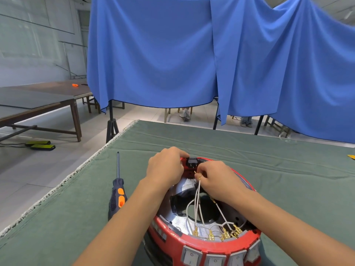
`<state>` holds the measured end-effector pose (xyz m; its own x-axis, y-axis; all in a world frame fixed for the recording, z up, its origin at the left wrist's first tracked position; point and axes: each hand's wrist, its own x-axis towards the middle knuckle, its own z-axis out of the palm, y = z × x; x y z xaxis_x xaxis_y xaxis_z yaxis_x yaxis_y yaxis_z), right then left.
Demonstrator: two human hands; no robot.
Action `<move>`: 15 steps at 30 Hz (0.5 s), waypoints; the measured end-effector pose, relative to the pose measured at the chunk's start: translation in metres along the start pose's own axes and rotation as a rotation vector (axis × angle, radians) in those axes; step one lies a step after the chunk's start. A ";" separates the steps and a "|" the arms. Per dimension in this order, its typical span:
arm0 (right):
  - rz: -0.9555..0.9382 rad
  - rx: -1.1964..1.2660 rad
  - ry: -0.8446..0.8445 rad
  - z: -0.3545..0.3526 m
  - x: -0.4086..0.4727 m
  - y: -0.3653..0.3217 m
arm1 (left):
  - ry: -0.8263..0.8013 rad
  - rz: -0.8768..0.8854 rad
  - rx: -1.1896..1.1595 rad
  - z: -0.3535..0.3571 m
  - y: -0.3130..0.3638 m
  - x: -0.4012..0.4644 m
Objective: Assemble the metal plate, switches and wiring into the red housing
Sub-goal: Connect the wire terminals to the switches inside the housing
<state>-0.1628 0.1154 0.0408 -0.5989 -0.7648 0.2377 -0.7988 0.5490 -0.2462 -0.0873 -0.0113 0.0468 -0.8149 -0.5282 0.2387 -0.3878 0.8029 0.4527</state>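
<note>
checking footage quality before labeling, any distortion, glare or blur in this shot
Head view: wide-angle lens bends the blue curtain and the green table edge; lighting is soft and even, with faint shadows; slight glare on the foil-like lining inside the red housing; the left hand, right hand and white wires are sharp; the far-left room looks hazy.

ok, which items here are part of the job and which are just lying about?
In use:
round red plastic housing
black switch at its far rim, left hand on it
white wires with brass terminals, pinched by right hand

Lying about:
black-and-orange screwdriver
yellow object, table edge
</note>
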 end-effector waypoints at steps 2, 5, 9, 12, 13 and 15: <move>-0.001 -0.023 0.011 0.002 0.002 0.001 | -0.019 0.012 -0.002 0.000 0.000 -0.001; -0.017 -0.018 0.044 0.004 0.004 0.001 | -0.042 0.031 0.002 -0.001 0.001 -0.001; -0.049 -0.014 0.059 0.004 0.004 0.000 | -0.046 0.024 -0.016 -0.002 0.001 -0.001; -0.052 -0.010 0.063 0.005 0.004 0.000 | -0.049 0.026 -0.028 -0.002 0.000 -0.001; -0.052 -0.007 0.064 0.005 0.004 0.000 | -0.048 0.027 -0.033 -0.002 0.001 -0.001; -0.047 0.002 0.063 0.005 0.004 0.000 | -0.046 0.029 -0.036 -0.002 0.001 -0.001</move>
<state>-0.1645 0.1106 0.0367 -0.5629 -0.7672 0.3074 -0.8262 0.5119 -0.2353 -0.0858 -0.0106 0.0487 -0.8448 -0.4910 0.2126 -0.3486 0.8066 0.4774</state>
